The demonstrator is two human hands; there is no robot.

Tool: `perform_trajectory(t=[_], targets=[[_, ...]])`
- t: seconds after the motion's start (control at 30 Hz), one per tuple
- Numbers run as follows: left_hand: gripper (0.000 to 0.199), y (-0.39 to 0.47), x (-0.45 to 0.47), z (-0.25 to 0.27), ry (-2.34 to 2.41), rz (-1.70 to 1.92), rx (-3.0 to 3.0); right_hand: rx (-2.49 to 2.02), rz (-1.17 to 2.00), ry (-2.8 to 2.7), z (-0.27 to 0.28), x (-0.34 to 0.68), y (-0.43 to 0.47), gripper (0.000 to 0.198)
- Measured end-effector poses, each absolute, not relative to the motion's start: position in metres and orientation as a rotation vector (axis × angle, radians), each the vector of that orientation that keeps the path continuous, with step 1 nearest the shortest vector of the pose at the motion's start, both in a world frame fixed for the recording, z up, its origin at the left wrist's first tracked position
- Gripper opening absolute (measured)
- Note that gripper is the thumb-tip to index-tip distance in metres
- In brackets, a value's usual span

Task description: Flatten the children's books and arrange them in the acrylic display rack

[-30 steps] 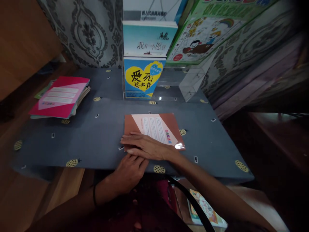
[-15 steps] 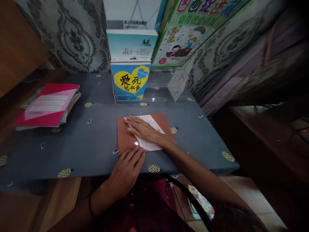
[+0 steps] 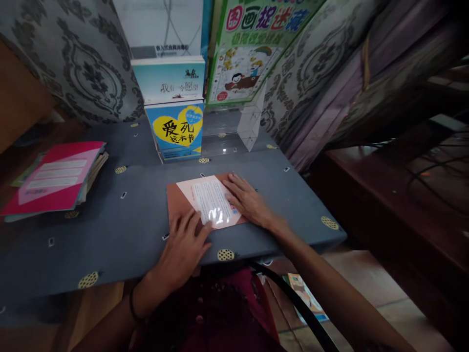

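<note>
Head | booklet (image 3: 210,198): long axis sideways | left hand (image 3: 182,247), right hand (image 3: 251,201): fingers spread, gripping nothing

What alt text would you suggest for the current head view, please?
The left hand and right hand rest on a brown-and-pink booklet on a pineapple-print tablecloth; behind it stands a clear rack of books, and a magenta-topped booklet stack lies at left.

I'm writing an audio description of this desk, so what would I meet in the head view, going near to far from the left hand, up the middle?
Left hand → brown book → blue book → teal book → white cover.
</note>
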State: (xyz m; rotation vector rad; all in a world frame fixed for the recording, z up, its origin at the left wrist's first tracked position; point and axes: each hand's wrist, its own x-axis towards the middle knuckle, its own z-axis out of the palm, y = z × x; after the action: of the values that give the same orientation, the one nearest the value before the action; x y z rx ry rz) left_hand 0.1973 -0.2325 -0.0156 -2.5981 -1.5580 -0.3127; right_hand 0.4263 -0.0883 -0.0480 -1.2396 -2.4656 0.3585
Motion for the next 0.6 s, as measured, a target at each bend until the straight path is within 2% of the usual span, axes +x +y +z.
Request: perform_trajectory(t=[0.13, 0.33, 0.5, 0.6], targets=[[0.049, -0.216, 0.194, -0.020, -1.577, -0.245, -2.565, -1.255, 0.339, -2.453, -0.050, 0.439, -0.107, 0.056], [0.043, -0.206, 0.197, -0.018, -1.426, 0.012, -2.574, -1.233, 0.434, -2.428, -0.045, 0.447, -0.119, 0.055], [0.034, -0.201, 0.196, 0.002, -1.391, 0.119, -2.684, -1.195, 0.812, -2.176, -0.032, 0.457, -0.126, 0.053], [0.030, -0.199, 0.188, 0.015, -1.615, -0.027, -2.774, -1.172, 1.043, -1.823, -0.029, 0.462, -0.131, 0.056]])
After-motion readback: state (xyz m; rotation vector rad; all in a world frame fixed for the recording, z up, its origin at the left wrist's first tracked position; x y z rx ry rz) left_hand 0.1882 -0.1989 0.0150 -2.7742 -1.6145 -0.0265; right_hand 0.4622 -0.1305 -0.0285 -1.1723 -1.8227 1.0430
